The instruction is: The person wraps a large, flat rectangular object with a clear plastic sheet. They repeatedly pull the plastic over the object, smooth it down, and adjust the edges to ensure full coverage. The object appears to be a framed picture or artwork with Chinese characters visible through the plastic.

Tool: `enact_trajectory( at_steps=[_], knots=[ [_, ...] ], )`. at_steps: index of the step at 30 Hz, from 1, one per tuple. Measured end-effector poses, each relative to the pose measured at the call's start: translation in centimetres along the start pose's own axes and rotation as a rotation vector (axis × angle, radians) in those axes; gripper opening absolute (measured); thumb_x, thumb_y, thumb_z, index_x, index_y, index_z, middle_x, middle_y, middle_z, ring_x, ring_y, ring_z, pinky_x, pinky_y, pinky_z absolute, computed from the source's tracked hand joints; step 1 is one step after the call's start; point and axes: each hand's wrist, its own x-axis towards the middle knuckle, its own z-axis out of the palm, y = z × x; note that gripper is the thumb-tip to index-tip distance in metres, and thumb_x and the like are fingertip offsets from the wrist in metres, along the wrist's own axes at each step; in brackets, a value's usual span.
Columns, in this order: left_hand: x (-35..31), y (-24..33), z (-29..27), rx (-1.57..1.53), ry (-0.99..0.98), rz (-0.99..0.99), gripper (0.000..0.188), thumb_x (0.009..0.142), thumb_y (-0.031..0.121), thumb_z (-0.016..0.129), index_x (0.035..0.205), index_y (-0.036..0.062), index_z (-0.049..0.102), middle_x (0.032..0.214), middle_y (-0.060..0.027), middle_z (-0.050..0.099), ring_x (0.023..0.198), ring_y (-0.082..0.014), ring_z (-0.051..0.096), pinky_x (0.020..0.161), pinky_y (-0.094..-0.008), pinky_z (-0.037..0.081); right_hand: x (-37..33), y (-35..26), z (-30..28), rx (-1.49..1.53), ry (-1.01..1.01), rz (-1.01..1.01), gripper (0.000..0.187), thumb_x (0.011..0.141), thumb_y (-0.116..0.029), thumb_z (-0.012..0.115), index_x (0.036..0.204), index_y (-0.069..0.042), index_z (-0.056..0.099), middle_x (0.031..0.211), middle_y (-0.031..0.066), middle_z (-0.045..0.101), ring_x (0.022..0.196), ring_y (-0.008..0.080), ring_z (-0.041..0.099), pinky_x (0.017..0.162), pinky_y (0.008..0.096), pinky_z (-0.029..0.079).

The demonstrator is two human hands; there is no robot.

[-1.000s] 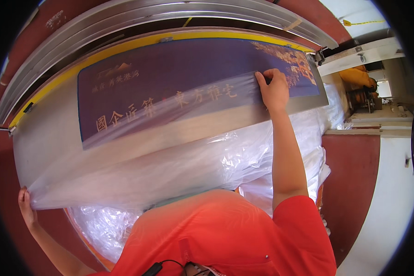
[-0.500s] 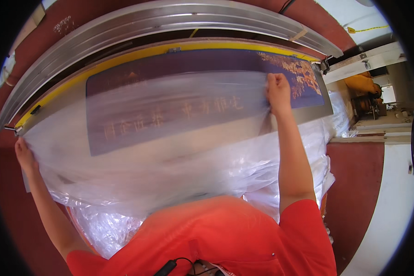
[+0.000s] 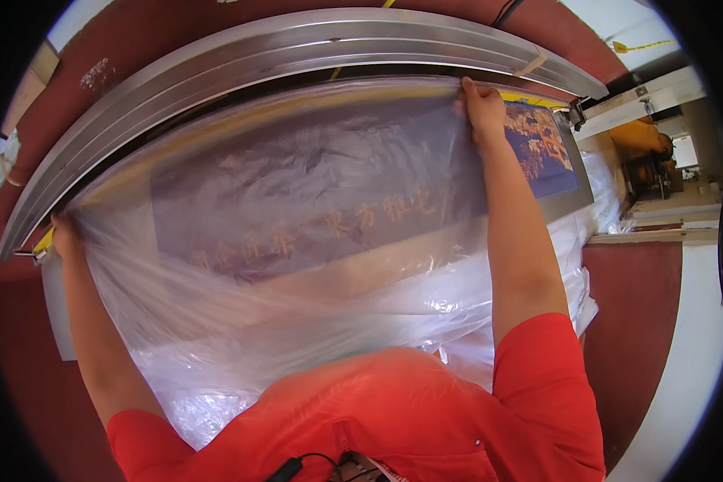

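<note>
A clear plastic sheet (image 3: 321, 265) stretches between my hands, its far edge pulled taut. Beneath it lies a grey panel with a dark blue printed picture (image 3: 551, 178); gold lettering shows dimly through the film, and orange foliage stays uncovered at the right end. My left hand (image 3: 67, 234) is closed on the sheet's edge by the left end of the yellow bar. At the far side, my right hand (image 3: 484, 106) pinches the same edge above the yellow bar (image 3: 530, 100). Some of my fingertips are hidden.
A long silver metal rail (image 3: 329, 44) arches across the far side. Crumpled clear plastic (image 3: 209, 414) hangs at the near side, close to my body. On the right stand a white frame beam (image 3: 643, 103) and an opening into a cluttered room. The floor (image 3: 627, 321) is dark red.
Both hands have moved away from me toward the rail, drawing the sheet's edge over the top of the picture and the yellow bar. The left hand has also shifted slightly right.
</note>
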Motion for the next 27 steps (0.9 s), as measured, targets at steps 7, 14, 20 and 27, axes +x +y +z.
enact_trajectory(
  at_steps=[7,14,20,27],
  knots=[
    [0.3,0.6,0.2,-0.675,-0.184,-0.469,0.036,0.081,0.03,0.039,0.093,-0.0021,0.051,0.083,-0.0084,0.055,0.07,-0.0184,0.054,0.058,-0.0298,0.044,0.3,0.6,-0.5,0.029,-0.017,-0.035,0.023,0.078,-0.018,0.035,0.074,0.001,0.048,0.063,0.0103,0.051,0.052,0.0181,0.05,0.049,0.0291,0.044],
    [-4.8,5.0,-7.1,-1.126,-0.504,-0.452,0.026,0.083,0.032,0.045,0.096,0.0115,0.054,0.083,0.0026,0.052,0.072,-0.0068,0.048,0.06,-0.0219,0.039,0.8,-0.1,-1.6,0.065,-0.199,0.136,0.028,0.077,-0.021,0.036,0.081,0.001,0.052,0.07,0.014,0.057,0.058,0.0214,0.057,0.052,0.0289,0.048],
    [-10.9,5.6,-15.4,-0.9,-0.846,-0.393,0.022,0.08,0.034,0.05,0.086,0.0133,0.052,0.075,0.0055,0.047,0.067,-0.0039,0.044,0.055,-0.018,0.033,-0.6,-2.5,-1.8,-0.104,-0.478,-0.035,0.025,0.076,-0.029,0.054,0.075,-0.004,0.055,0.067,0.0047,0.057,0.057,0.0115,0.054,0.053,0.0217,0.043],
    [-15.5,-1.7,-21.0,-0.706,-0.869,-0.201,0.016,0.079,0.025,0.053,0.072,0.0113,0.048,0.063,0.0059,0.043,0.055,-0.0031,0.038,0.051,-0.0165,0.031,0.5,-4.1,-5.8,-0.838,-0.181,-0.506,0.031,0.078,-0.032,0.051,0.078,-0.002,0.057,0.068,0.0078,0.058,0.06,0.0196,0.053,0.054,0.0299,0.04]
  ],
)
